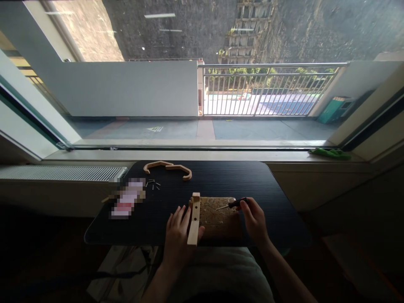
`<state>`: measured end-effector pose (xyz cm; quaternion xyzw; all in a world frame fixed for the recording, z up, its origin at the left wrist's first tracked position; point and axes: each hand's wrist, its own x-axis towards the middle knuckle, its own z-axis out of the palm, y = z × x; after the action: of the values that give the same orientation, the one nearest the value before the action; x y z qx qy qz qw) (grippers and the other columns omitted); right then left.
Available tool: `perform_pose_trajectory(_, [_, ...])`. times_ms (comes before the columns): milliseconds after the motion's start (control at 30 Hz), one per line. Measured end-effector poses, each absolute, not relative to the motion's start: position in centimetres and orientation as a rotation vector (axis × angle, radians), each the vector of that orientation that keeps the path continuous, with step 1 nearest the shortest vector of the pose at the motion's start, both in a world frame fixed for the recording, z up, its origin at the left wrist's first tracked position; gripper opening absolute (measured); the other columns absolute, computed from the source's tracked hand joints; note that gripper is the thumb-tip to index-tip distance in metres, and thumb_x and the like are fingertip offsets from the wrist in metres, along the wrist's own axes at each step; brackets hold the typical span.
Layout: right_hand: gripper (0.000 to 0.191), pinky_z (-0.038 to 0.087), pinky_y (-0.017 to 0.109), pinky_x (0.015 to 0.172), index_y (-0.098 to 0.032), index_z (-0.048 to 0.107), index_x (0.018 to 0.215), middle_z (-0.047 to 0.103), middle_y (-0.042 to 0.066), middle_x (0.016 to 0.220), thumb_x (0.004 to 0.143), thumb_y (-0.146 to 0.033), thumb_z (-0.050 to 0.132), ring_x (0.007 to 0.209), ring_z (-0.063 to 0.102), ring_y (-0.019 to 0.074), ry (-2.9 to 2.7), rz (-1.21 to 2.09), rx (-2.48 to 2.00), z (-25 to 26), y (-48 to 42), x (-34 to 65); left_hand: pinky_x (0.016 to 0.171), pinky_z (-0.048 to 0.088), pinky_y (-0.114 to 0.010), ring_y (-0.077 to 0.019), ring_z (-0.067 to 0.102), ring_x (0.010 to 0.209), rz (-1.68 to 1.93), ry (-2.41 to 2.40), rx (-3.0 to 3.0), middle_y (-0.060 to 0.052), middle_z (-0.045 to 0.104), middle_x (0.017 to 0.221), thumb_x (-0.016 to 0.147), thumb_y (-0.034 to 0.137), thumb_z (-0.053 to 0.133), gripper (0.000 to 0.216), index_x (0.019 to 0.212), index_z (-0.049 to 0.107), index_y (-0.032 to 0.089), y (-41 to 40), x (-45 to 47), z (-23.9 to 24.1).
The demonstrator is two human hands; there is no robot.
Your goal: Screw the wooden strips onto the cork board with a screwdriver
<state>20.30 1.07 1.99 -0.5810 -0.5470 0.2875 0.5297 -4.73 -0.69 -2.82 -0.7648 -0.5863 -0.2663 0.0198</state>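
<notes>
The left hand [177, 230], fingers spread, straddles a pale wooden bar with two dark holes [195, 213], though whether it grips I cannot tell, while the right hand [255, 216] is closed round a black-handled metal screwdriver [236, 203] pointing to nine o'clock over a rough brown rectangular block [217, 219]. The bar lies at the block's nine o'clock edge; outward from there, small metal fasteners [152, 181] lie at ten o'clock and two pale curved wooden hooks [176, 167] near eleven on a black round-cornered table [246, 176], with a green cloth [330, 154] on the light windowsill [252, 156] at two.

Bright daylight through the window [202, 90] leaves the tabletop [227, 179] dim and lower corners nearly black.
</notes>
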Motion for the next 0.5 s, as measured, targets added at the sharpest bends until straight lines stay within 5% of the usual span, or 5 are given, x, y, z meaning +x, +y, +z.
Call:
perform_pose_trajectory(233, [0.040, 0.047, 0.030, 0.061, -0.022, 0.060, 0.075, 0.065, 0.003, 0.066, 0.089, -0.059, 0.053, 0.064, 0.060, 0.0200, -1.238, 0.691, -1.304, 0.4, 1.1, 20.1, 0.089, 0.056, -0.041, -0.0280, 0.068, 0.107, -1.083, -1.794, -2.398, -0.012, 0.068, 0.122, 0.096, 0.043, 0.050, 0.041, 0.125, 0.064, 0.018, -1.1, -4.9, -1.3])
perform_pose_trajectory(500, [0.046, 0.047, 0.030, 0.058, -0.022, 0.061, 0.068, 0.064, 0.002, 0.060, 0.084, -0.065, 0.058, 0.059, 0.059, 0.0187, -1.087, 0.702, -1.303, 0.1, 1.2, 21.1, 0.088, 0.055, -0.032, -0.0231, 0.070, 0.105, -1.154, -2.090, -2.509, -0.004, 0.070, 0.120, 0.092, 0.039, 0.057, 0.030, 0.116, 0.069, 0.025, 0.1, -5.1, 1.6])
